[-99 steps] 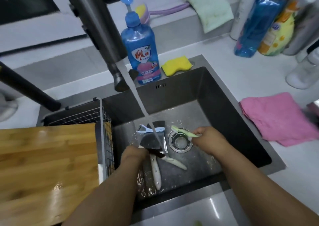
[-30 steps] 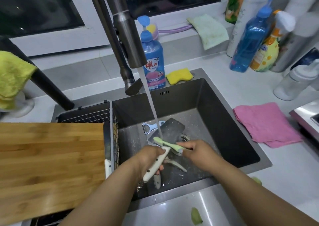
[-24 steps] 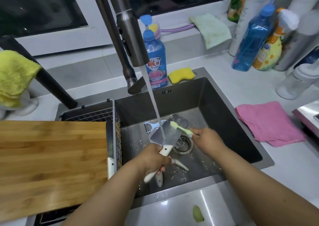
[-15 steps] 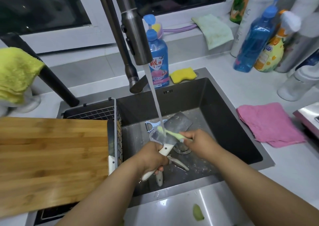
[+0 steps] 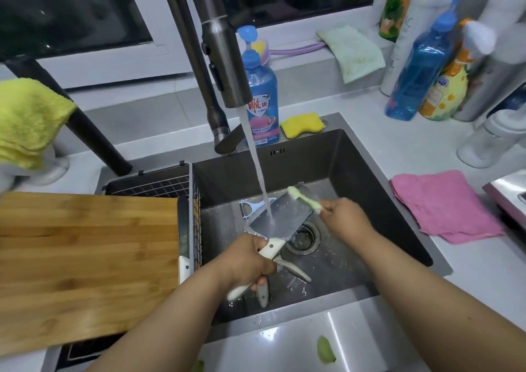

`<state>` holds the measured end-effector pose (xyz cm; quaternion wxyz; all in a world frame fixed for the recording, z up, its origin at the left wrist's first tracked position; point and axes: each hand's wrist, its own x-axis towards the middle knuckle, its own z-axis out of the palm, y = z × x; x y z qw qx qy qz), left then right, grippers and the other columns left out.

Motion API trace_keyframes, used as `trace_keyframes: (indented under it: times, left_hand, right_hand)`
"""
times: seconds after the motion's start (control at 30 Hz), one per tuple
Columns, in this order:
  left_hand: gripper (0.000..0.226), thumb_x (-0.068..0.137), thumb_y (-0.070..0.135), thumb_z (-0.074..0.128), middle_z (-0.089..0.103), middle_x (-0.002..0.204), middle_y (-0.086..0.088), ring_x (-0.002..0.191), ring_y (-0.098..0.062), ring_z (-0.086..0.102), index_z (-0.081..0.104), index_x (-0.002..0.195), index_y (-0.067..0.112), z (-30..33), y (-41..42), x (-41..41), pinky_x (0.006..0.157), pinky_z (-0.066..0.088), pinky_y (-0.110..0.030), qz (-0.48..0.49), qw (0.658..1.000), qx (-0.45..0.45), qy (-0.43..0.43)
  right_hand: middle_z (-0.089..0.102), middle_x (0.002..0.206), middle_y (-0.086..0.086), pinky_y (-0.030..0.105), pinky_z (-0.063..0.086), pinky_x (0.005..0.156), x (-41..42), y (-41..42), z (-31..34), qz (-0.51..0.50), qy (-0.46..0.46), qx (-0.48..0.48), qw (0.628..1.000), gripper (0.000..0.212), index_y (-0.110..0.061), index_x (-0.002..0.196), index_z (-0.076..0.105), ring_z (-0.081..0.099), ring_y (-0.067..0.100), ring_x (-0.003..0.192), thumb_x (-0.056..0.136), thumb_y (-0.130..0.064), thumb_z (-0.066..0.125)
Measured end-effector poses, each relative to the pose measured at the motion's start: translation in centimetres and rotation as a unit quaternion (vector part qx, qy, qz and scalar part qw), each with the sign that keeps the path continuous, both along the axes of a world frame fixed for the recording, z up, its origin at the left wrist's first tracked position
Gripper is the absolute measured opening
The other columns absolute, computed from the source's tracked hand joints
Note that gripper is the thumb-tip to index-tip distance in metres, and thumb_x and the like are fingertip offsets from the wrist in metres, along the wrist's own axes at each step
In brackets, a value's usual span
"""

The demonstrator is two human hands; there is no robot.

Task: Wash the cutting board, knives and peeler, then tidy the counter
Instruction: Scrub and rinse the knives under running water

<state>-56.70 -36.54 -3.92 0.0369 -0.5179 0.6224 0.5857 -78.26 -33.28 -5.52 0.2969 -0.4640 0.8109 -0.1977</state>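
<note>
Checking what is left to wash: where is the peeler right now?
In the head view the peeler lies on the sink floor toward the back left, just left of the water stream and the cleaver, untouched by either hand.

bottles [image 5: 421, 67] cut off at right edge, knife handles [image 5: 263, 293] – blades hidden beneath left hand [image 5: 247, 263]

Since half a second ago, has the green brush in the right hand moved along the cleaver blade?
Yes. The green brush has slid from beside the water stream to the cleaver blade's far corner, away from the left hand.
</note>
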Motion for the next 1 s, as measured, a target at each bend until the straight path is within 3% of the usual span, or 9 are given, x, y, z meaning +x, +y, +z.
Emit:
trace_keyframes:
  times: [0.13,0.2,0.3,0.43,0.53,0.7,0.8,0.9,1.0]
  left_hand:
    - [0.012,0.081,0.004,0.071,0.052,0.056,-0.012,0.039,-0.014,0.046,0.062,0.089,0.002,-0.1,-0.1,0.3,0.039,0.041,-0.021,0.003,1.0,-0.006,-0.007]
    - [0.012,0.081,0.005,0.071,0.053,0.057,-0.011,0.039,-0.013,0.047,0.062,0.089,0.002,-0.3,-0.3,0.3,0.04,0.041,-0.022,0.011,1.0,-0.007,-0.006]
    - [0.01,0.082,0.004,0.07,0.05,0.05,-0.007,0.034,-0.01,0.046,0.061,0.086,0.004,-0.4,-0.5,0.2,0.038,0.04,-0.02,0.024,1.0,-0.017,-0.005]
    - [0.01,0.083,0.002,0.067,0.049,0.049,-0.006,0.032,-0.01,0.045,0.059,0.081,0.006,-0.5,-0.5,0.4,0.037,0.039,-0.02,0.032,0.999,-0.019,0.002]
    - [0.009,0.082,0.002,0.068,0.05,0.047,-0.005,0.034,-0.012,0.046,0.059,0.081,0.006,-0.7,-0.6,0.4,0.039,0.04,-0.021,0.034,0.999,-0.023,0.0]
    - [0.008,0.082,0.001,0.067,0.048,0.047,-0.005,0.034,-0.011,0.047,0.059,0.085,0.003,-0.8,-0.6,0.3,0.038,0.04,-0.021,0.039,0.999,-0.027,0.001]
    - [0.008,0.083,0.0,0.066,0.048,0.046,-0.004,0.032,-0.01,0.046,0.059,0.085,0.003,-0.7,-0.6,0.2,0.037,0.039,-0.02,0.043,0.999,-0.02,0.006]
    - [0.008,0.084,0.001,0.064,0.049,0.049,-0.008,0.033,-0.011,0.047,0.059,0.089,0.001,-0.5,-0.6,0.4,0.038,0.04,-0.02,0.037,0.999,-0.016,0.003]
    - [0.014,0.083,0.001,0.063,0.051,0.053,-0.012,0.036,-0.014,0.048,0.059,0.096,-0.005,-0.7,-0.5,0.5,0.038,0.041,-0.021,0.036,0.999,-0.008,-0.004]
  right_hand:
    - [0.062,0.071,-0.003,0.02,0.032,0.045,-1.4,0.2,0.1,-0.011,0.019,0.01,1.0,0.029,-0.025,0.12,0.067,0.048,0.007,0.052,0.094,-0.024,0.055]
    - [0.07,0.082,0.001,0.021,0.035,0.049,0.3,1.1,0.6,0.019,-0.036,0.01,0.999,0.028,-0.028,0.119,0.067,0.048,0.009,0.051,0.093,-0.025,0.058]
    - [0.066,0.077,-0.003,0.014,0.031,0.042,3.4,2.9,1.3,0.061,-0.134,0.014,0.989,0.027,-0.03,0.117,0.067,0.039,0.0,0.036,0.092,-0.024,0.06]
    - [0.06,0.065,-0.006,0.014,0.025,0.038,2.0,2.0,0.7,0.0,-0.086,-0.012,0.996,0.028,-0.029,0.12,0.066,0.035,0.0,0.034,0.093,-0.026,0.059]
    - [0.064,0.077,-0.004,0.007,0.024,0.04,0.2,1.7,0.7,-0.026,-0.009,0.001,1.0,0.033,-0.026,0.127,0.062,0.035,-0.003,0.046,0.094,-0.029,0.056]
    - [0.049,0.04,-0.02,0.008,0.028,0.041,2.4,2.7,1.4,0.043,-0.131,0.012,0.99,0.025,-0.029,0.116,0.068,0.042,-0.004,0.034,0.092,-0.023,0.061]
    - [0.05,0.044,-0.015,0.011,0.025,0.038,1.9,2.1,1.4,0.019,-0.089,0.011,0.996,0.027,-0.029,0.119,0.066,0.039,-0.001,0.031,0.093,-0.025,0.059]
    - [0.047,0.052,-0.012,0.017,0.029,0.043,0.3,1.7,1.3,-0.003,-0.01,0.012,1.0,0.026,-0.028,0.118,0.068,0.038,0.0,0.044,0.094,-0.028,0.056]
    - [0.053,0.055,-0.01,0.016,0.031,0.043,1.2,2.7,1.3,0.029,-0.039,0.031,0.998,0.023,-0.03,0.113,0.07,0.041,0.0,0.041,0.093,-0.028,0.058]
